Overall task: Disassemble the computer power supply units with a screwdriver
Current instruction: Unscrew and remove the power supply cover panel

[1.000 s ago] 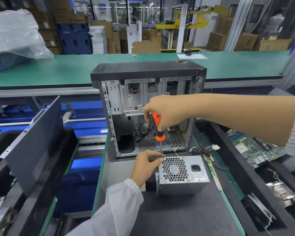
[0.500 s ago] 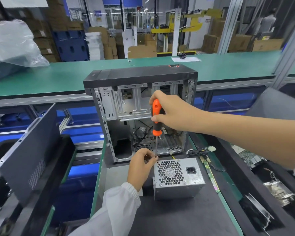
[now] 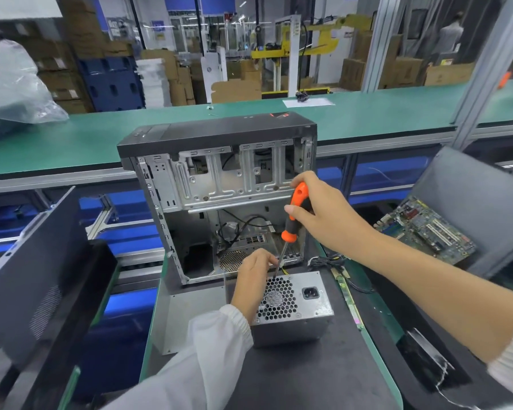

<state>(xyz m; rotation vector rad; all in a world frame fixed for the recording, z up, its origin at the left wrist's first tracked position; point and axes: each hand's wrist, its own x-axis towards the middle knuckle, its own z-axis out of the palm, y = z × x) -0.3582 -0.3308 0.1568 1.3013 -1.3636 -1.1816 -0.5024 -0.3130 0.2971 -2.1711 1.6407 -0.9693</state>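
Observation:
A grey metal power supply unit [image 3: 296, 309] with a honeycomb fan grille and a power socket lies on the dark mat in front of me. My right hand [image 3: 323, 214] grips the orange-and-black handle of a screwdriver [image 3: 293, 220]; its shaft slants down to the unit's upper left corner. My left hand [image 3: 253, 279] sits at that corner, fingers curled around the shaft's tip. An open, mostly stripped computer case [image 3: 222, 202] stands upright just behind the unit.
Loose cables [image 3: 329, 261] trail from the unit toward the right. A green circuit board [image 3: 427, 229] lies in a bin at right. A dark side panel [image 3: 33, 279] leans at left. A green conveyor [image 3: 367, 113] runs behind the case.
The view has tilted and shifted slightly. My right hand with the screwdriver has turned a little on the handle; the tip stays at the unit's corner, with the left hand still beside it.

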